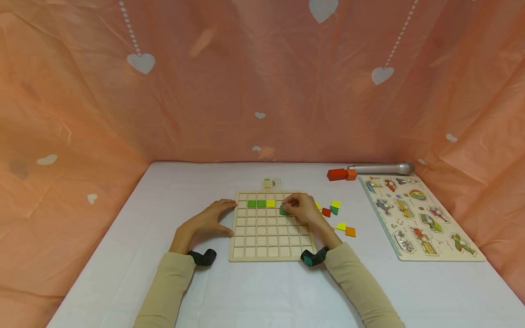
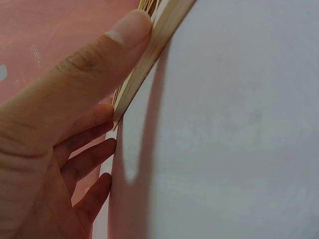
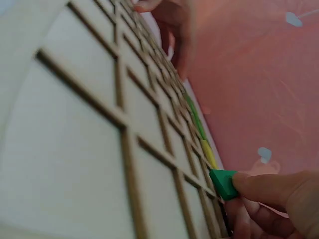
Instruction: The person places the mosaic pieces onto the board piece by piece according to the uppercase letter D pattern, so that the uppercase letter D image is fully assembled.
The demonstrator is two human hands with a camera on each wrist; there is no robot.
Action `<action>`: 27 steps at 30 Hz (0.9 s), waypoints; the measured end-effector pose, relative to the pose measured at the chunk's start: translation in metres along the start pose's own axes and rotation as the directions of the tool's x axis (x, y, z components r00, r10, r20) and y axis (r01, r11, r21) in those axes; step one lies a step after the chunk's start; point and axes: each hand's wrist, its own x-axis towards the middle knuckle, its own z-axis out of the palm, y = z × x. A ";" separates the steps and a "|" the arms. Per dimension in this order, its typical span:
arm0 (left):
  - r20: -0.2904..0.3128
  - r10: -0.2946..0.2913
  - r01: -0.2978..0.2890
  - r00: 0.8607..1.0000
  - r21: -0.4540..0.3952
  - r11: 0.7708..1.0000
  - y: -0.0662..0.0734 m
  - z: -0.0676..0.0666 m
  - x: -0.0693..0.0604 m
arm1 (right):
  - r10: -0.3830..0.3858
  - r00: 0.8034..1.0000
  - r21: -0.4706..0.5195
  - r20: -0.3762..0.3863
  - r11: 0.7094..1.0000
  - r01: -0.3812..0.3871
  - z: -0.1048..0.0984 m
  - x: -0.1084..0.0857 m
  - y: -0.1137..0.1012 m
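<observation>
A wooden grid board (image 1: 261, 251) lies on the white table. In its upper part two green tiles (image 1: 256, 203) and a yellow tile (image 1: 270, 203) sit side by side in one row. My right hand (image 1: 302, 208) pinches a dark green tile (image 3: 224, 183) between thumb and fingers, over the board's upper right. Whether that tile touches the board I cannot tell. My left hand (image 1: 209, 218) rests at the board's left edge, its thumb (image 2: 130, 29) and fingertips against the wooden side, fingers spread and only lightly bent.
Several loose tiles (image 1: 350, 232) lie right of the board, partly behind my right arm. A small patterned card (image 1: 272, 183) is beyond the board. Red blocks (image 1: 337, 174) and a silver microphone (image 1: 381, 169) stand at the back right, behind a picture puzzle board (image 1: 447, 253).
</observation>
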 end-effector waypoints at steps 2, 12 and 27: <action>-0.003 0.010 -0.010 1.000 0.010 1.000 0.000 0.000 0.000 | -0.022 1.000 -0.028 -0.012 0.999 0.021 0.003 0.000 -0.001; -0.003 0.016 -0.016 1.000 0.016 1.000 0.000 0.000 0.000 | 0.011 1.000 -0.078 -0.017 0.997 -0.012 0.013 -0.001 -0.003; -0.008 -0.007 0.007 1.000 -0.007 1.000 0.003 0.000 -0.001 | -0.052 0.997 -0.073 0.049 0.996 0.055 0.004 -0.005 -0.001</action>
